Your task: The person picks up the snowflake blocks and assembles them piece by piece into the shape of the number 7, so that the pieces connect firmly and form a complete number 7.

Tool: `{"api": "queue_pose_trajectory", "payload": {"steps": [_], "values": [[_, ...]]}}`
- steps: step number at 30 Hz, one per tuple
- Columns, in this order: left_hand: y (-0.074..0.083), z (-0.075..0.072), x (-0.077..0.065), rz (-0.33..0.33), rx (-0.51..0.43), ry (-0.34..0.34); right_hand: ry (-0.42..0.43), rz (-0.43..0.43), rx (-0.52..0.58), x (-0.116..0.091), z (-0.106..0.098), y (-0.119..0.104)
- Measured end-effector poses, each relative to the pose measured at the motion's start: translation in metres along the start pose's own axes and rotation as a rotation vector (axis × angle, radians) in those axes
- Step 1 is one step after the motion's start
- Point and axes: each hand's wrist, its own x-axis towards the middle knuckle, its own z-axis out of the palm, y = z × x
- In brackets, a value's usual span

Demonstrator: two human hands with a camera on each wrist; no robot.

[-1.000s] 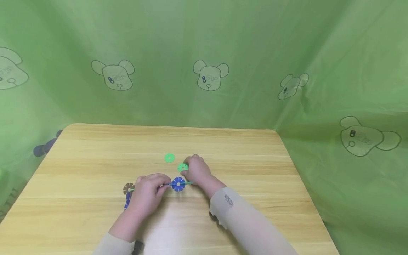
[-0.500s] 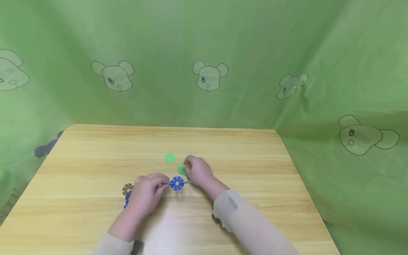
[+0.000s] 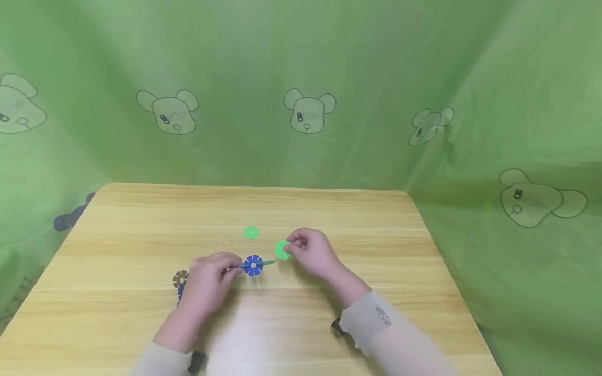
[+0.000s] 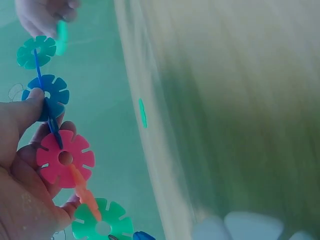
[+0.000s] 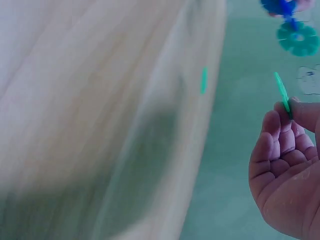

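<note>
A chain of notched plastic discs, slotted into one another, runs through my left hand (image 3: pixel 204 282), which grips it above the table. In the left wrist view the thumb presses a blue disc (image 4: pixel 57 96); a pink disc (image 4: pixel 80 172), an orange disc (image 4: pixel 86 192) seen edge-on and a green disc (image 4: pixel 80 229) follow below. Another green disc (image 4: pixel 46 50) forms the chain's far end. To the right, my right hand (image 3: pixel 317 255) pinches a single bright green disc (image 3: pixel 281 250) between thumb and forefinger, apart from the chain. Beyond the left hand shows a brown disc (image 3: pixel 179 278).
One loose green disc (image 3: pixel 251 232) lies flat on the wooden table (image 3: pixel 357 219), beyond both hands. Green curtains (image 3: pixel 235 151) with printed bear heads hang behind the table and at its sides.
My right hand has drawn back to the right with the green disc, away from the chain's end. My left hand has shifted slightly left with the chain.
</note>
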Motion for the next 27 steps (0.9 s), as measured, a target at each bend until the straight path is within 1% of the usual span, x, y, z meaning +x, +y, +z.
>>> {"api": "queue_pose_trajectory", "payload": {"steps": [3, 7, 9, 17, 27], "values": [[-0.001, -0.001, 0.001, -0.001, 0.000, -0.002, -0.022, -0.005, 0.055, -0.007, -0.005, -0.005], [-0.001, 0.000, 0.000, 0.001, 0.004, -0.006, -0.063, 0.017, 0.131, -0.015, -0.009, -0.006], [-0.001, 0.001, 0.000, 0.004, 0.007, -0.003, -0.070, 0.026, 0.152, -0.018, -0.010, -0.005], [0.001, 0.002, -0.001, 0.010, 0.013, -0.003, -0.069, 0.052, 0.184, -0.024, -0.009, -0.003], [0.002, 0.002, 0.000, 0.014, 0.022, 0.002, -0.068, 0.037, 0.189, -0.027, -0.008, -0.006]]}}
